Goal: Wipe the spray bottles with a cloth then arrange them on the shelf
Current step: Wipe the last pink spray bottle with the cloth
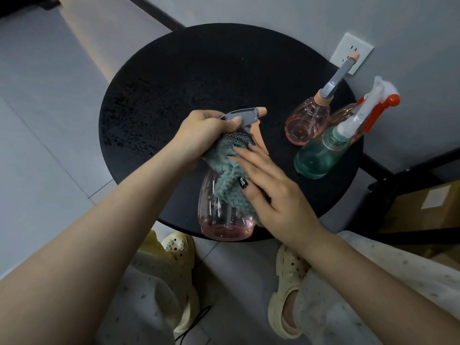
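Note:
A clear pink spray bottle (224, 215) with a grey and peach trigger head hangs over the near edge of the round black table (174, 75). My left hand (201, 130) grips its head and neck. My right hand (271, 185) presses a grey-green fluffy cloth (225, 178) against the bottle's side with straight fingers. At the table's right stand a second pink spray bottle (307, 123), a teal spray bottle (321, 155) with a white head, and behind it an amber bottle (346, 113) with a red-orange trigger.
A white wall socket (353, 49) sits on the grey wall behind the table. A dark frame (388, 170) and a cardboard box (428, 210) are at the right. My feet in pale clogs stand below the table edge, on grey floor tiles.

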Motion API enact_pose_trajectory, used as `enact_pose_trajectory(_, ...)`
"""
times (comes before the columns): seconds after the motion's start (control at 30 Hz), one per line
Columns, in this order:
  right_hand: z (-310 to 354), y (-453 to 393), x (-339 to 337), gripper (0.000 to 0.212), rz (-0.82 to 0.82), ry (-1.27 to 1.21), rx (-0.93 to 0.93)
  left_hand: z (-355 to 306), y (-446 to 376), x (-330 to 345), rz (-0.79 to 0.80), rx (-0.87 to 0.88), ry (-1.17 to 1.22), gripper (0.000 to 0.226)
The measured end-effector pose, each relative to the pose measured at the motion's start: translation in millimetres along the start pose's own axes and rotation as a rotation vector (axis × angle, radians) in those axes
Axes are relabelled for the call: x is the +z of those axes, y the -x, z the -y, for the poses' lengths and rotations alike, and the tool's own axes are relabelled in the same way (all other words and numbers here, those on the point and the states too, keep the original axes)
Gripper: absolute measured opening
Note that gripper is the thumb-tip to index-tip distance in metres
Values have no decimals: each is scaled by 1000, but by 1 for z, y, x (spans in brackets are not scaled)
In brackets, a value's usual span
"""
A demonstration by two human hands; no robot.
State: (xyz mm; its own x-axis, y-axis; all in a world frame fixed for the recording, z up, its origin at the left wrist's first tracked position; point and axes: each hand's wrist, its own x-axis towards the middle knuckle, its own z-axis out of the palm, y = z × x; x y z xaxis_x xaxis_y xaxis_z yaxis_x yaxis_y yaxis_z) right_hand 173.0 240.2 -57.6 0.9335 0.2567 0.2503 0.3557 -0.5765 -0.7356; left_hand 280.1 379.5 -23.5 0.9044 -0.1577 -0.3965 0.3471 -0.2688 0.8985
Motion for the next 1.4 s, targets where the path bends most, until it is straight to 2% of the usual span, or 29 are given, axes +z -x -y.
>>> enact_pose_trajectory(0.1, 3, 4, 4, 41, 31, 71, -76, -1, 0, -3, -23, -6, 30, 13)
enact_pose_trajectory(0.27, 7, 13, 9, 32, 209, 396, -500, -2, -1, -10, -42, 0, 41, 14)
enact_pose_trajectory(0.37, 7, 15, 10, 30, 265, 451, -608, 0, -5, -12, -47, -5, 67, 14)
enact_pose_trajectory(0.5, 5, 11, 5, 30, 231, 408, -530, 1, -6, -8, -44, 3, 12, 15)
enact_pose_trajectory(0.63, 2, 6, 3, 35, 141, 258, -292, 0, -4, -3, -25, -5, 3, 16)
enact_pose_trajectory(0.77, -2, 0, 1, 41, 34, -3, -6, 2, -5, 0, -19, -5, -3, 13)
enact_pose_trajectory(0.83, -1, 0, 1, 42, 11, -43, 46, 2, -5, 0, -4, -11, 8, 13)
enact_pose_trajectory(0.93, 0, 3, 4, 42, 49, 21, -40, 3, -5, -3, -27, -12, 38, 14)
enact_pose_trajectory(1.2, -2, 9, 4, 33, 226, 368, -474, 3, -11, -14, -99, -14, 49, 15)
enact_pose_trajectory(1.3, -7, 7, 1, 33, 232, 379, -476, 4, -12, -12, -91, -21, 46, 15)
enact_pose_trajectory(1.4, -11, 4, -1, 38, 194, 272, -308, 5, -13, -9, -60, -27, 46, 22)
